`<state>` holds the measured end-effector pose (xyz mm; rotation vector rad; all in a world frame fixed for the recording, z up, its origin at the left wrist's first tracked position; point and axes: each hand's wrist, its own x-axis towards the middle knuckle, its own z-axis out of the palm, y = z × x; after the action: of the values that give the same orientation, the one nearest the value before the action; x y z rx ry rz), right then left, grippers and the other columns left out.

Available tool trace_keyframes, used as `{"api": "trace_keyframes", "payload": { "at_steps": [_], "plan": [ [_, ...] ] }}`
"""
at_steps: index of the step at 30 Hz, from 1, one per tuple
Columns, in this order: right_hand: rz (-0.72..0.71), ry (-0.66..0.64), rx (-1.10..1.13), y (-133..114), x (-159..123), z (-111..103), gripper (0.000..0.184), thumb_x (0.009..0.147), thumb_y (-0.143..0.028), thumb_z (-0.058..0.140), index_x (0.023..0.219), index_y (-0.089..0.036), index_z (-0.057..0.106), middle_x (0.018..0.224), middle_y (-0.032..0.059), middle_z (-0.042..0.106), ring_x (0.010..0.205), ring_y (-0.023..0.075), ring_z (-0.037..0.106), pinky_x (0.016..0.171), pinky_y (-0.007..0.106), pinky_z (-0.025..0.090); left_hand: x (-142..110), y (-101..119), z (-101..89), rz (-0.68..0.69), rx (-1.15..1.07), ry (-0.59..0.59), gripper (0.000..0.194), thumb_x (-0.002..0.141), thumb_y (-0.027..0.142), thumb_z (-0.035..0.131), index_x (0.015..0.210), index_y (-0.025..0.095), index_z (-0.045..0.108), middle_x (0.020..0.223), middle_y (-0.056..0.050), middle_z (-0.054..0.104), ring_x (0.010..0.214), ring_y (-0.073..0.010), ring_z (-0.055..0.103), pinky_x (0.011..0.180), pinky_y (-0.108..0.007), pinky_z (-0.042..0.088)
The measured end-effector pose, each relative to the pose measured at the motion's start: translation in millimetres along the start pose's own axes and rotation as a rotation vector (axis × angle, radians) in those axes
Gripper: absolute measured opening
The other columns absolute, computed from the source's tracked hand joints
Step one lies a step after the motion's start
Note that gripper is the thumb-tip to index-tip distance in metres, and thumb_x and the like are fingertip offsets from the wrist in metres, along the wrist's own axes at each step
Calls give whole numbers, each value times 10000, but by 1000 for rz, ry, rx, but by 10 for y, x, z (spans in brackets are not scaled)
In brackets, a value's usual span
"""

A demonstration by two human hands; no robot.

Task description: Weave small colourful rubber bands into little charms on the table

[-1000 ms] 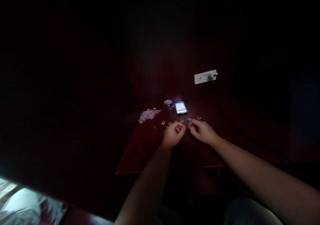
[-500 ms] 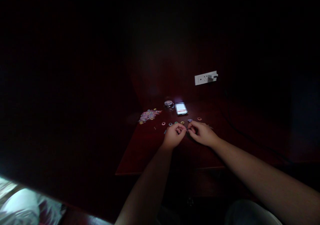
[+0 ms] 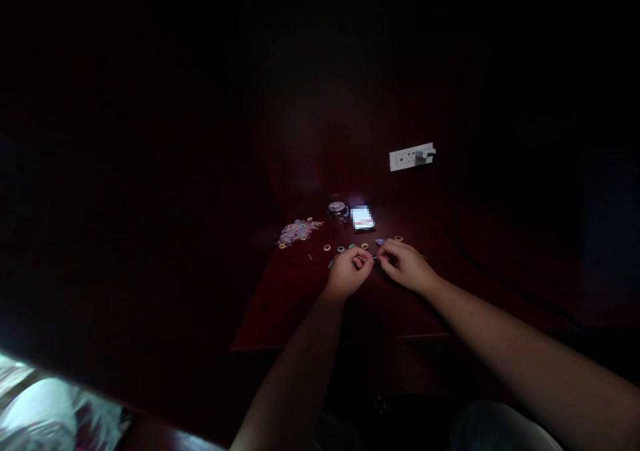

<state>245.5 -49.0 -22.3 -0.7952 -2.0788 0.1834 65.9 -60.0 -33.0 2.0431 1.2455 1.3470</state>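
Observation:
My left hand and my right hand meet over a dark red wooden table, fingers pinched together. A thin strand or small band runs between the two pinches; it is too small and dim to name. Just beyond the knuckles lies a row of small coloured rings. A pile of several more coloured rings sits further left.
A lit phone and a small round jar lie at the back of the table. A white wall socket with a plug has a dark cable running down right. Pale cloth shows at lower left. The room is very dark.
Both hands stay pinched together in nearly the same spot; the right hand has edged slightly toward the left one. Nothing else has moved.

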Motion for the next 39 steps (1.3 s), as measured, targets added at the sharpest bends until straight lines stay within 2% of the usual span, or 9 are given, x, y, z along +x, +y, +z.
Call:
{"api": "trace_keyframes", "payload": {
  "at_steps": [5,11,15,20,31,39],
  "plan": [
    [18,81,52,17,14,-17,96,814,-169,539,733,-196,584,745,30,558,733,171,536,697,284,415,-9,12,-7,-17,-4,-21,91,768,233,612,807,160,649,719,-3,629,603,-80,504,572,-188,401],
    [140,181,152,126,3,8,97,828,-201,536,760,-179,600,759,35,548,648,148,511,562,258,393,-24,42,-31,-12,17,-27,62,770,204,592,765,154,627,695,8,597,598,-72,495,568,-178,387],
    [192,210,96,272,11,-50,85,805,-207,556,755,-182,619,773,39,562,686,159,529,582,262,406,-17,24,-35,-21,-3,1,62,781,215,592,785,159,617,712,6,599,615,-77,504,574,-178,392],
    [394,302,-26,450,-4,-185,111,782,-243,570,738,-183,652,759,35,571,689,165,548,646,288,430,-22,-1,-55,-41,-36,7,55,778,214,593,776,163,615,697,9,583,610,-78,491,575,-181,386],
    [564,210,-234,523,-47,-188,146,804,-251,545,740,-187,660,821,56,657,742,171,593,710,281,429,-36,2,-104,-52,-50,4,79,778,240,596,792,165,618,699,7,578,607,-78,485,565,-179,375],
    [634,220,-322,617,-91,-230,144,765,-256,580,679,-195,678,773,69,677,690,174,590,678,282,429,-45,36,-128,-49,-63,23,84,782,241,595,799,161,618,681,7,554,602,-82,469,562,-182,380]
  ]
}}
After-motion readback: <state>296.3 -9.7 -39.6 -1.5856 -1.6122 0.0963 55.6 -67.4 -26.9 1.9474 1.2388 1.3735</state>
